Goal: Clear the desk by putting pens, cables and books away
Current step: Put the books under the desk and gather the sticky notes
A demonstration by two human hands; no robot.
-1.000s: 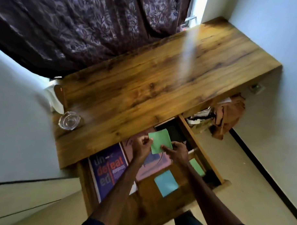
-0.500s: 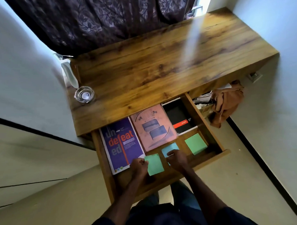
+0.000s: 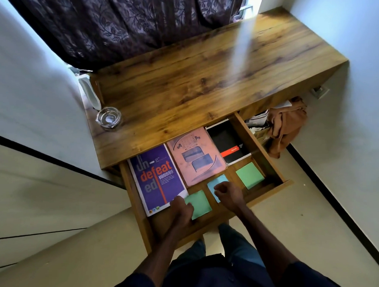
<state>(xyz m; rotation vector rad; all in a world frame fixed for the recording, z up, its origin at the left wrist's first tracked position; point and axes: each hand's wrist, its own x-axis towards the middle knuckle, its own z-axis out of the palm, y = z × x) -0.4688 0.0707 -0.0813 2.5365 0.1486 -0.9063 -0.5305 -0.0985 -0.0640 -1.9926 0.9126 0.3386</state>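
– Left grip (image 3: 182,208) first: where is it?

– Down in the open drawer (image 3: 251,131), at the left edge of the green pad (image 3: 200,204). Its thumb lies on that edge and the fingers curl in beside it, so it pinches the pad.

– How does the pad lie?

– Flat on the drawer floor, near the front wall, just right of the purple book (image 3: 157,178). The left grip sits between the two, over the book's near right corner.

– And the right grip (image 3: 228,194)?

– Curled into a fist, resting on the near half of the blue pad (image 3: 219,181). That pad lies just right of the green one, with a strip of bare wood between them.

– Where are the books?

– Three side by side: purple on the left, the pink book (image 3: 196,156) in the middle, the black book (image 3: 228,143) on the right. Their far ends reach under the front edge of the worktop (image 3: 203,78). Both grips are on the near side of the pink and black ones.

– Anything else in there?

– A second green pad (image 3: 250,175), just in front of the black book, by the right wall, apart from the right grip.

– On the worktop?

– A glass ashtray (image 3: 108,119) near its front left corner.
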